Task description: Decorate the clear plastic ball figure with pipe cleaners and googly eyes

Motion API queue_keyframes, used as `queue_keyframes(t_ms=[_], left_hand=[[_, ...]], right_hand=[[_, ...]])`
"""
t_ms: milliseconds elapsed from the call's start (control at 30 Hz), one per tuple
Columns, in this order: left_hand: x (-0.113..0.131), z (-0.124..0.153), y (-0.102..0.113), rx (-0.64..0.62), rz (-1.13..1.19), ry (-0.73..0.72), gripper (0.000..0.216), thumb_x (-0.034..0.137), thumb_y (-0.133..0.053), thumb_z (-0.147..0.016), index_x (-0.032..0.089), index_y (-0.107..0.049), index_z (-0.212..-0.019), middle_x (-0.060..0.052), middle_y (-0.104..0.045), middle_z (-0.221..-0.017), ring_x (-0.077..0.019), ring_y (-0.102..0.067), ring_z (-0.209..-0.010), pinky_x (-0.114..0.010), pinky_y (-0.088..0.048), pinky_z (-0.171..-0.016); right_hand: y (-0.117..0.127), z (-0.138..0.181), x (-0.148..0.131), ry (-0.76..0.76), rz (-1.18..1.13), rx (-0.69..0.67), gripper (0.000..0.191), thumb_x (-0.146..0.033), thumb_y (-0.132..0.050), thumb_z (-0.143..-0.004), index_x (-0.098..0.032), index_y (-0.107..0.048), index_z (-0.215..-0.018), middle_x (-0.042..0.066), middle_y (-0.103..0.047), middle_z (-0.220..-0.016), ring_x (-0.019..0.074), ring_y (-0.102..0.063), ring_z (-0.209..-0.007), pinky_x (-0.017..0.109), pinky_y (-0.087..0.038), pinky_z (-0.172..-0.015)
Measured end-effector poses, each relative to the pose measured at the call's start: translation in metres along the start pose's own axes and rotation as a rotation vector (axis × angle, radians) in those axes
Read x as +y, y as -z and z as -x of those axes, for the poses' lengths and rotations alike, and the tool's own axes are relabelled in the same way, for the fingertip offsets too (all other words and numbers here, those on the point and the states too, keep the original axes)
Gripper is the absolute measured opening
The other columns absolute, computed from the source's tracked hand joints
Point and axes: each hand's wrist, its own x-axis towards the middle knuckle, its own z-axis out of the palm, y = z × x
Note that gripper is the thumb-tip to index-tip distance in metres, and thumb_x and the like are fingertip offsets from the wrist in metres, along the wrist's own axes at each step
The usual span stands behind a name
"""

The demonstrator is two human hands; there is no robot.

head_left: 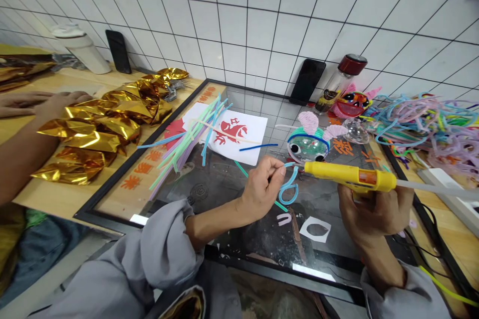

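Note:
My left hand (262,189) pinches a light blue pipe cleaner (289,193), whose lower part is bent into a loop. In my right hand (377,209) is a yellow glue gun (348,173), with its nozzle pointing left at the pipe cleaner; a long glue stick (434,187) sticks out of its back. Just behind the nozzle sits a clear round craft figure (310,147) with googly eyes, a blue pipe-cleaner band and pink ears. Below my hands lie a small pink bent piece (284,219) and a white paper with an oval hole (315,229).
A bundle of pipe cleaners (187,144) crosses a white sheet with a red design (254,127). A tangled pile of pipe cleaners (430,119), a glass bottle (333,89) and phones stand at the back and right. Another person's arm (26,149) rests by gold foil pieces (108,134).

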Motion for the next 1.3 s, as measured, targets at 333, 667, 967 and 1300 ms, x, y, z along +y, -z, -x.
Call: queue_keyframes(t_ms=[333,667,967,1300], left_hand=[[0.000,0.000,0.000,-0.009,-0.005,-0.015,0.018,0.034,-0.046,-0.097,0.019,-0.049,-0.087,0.009,-0.039,-0.054,-0.0077,-0.036,-0.048,-0.023,-0.029,-0.053],[-0.001,0.000,-0.001,0.002,0.007,0.000,0.019,0.036,-0.046,-0.097,0.019,-0.049,-0.087,0.008,-0.038,-0.055,-0.0084,-0.038,-0.050,-0.023,-0.029,-0.052],[-0.002,0.001,0.000,-0.001,0.006,-0.005,0.017,0.033,-0.047,-0.097,0.019,-0.049,-0.087,0.009,-0.039,-0.054,-0.0071,-0.034,-0.048,-0.023,-0.027,-0.051],[-0.005,0.005,0.001,0.012,-0.023,0.006,0.022,0.038,-0.049,-0.096,0.018,-0.052,-0.088,0.008,-0.040,-0.057,-0.0076,-0.036,-0.050,-0.021,-0.030,-0.051]], right_hand=[[-0.002,0.000,0.000,-0.015,0.008,0.002,0.021,-0.024,-0.073,-0.071,-0.023,-0.053,-0.076,0.002,-0.056,-0.066,0.0211,-0.058,-0.067,0.036,-0.051,-0.065],[-0.002,-0.004,-0.001,0.023,-0.045,0.037,0.024,-0.018,-0.076,-0.067,-0.023,-0.054,-0.076,0.000,-0.050,-0.062,0.0196,-0.052,-0.063,0.034,-0.047,-0.062],[0.001,-0.004,0.000,-0.057,-0.043,-0.005,0.024,-0.020,-0.072,-0.068,-0.024,-0.050,-0.075,0.000,-0.047,-0.067,0.0202,-0.051,-0.068,0.033,-0.042,-0.061],[-0.018,-0.003,0.073,-0.878,0.141,-0.292,0.034,-0.042,-0.065,-0.066,-0.027,-0.034,-0.062,-0.001,-0.040,-0.069,0.0191,-0.043,-0.070,0.036,-0.040,-0.068]])
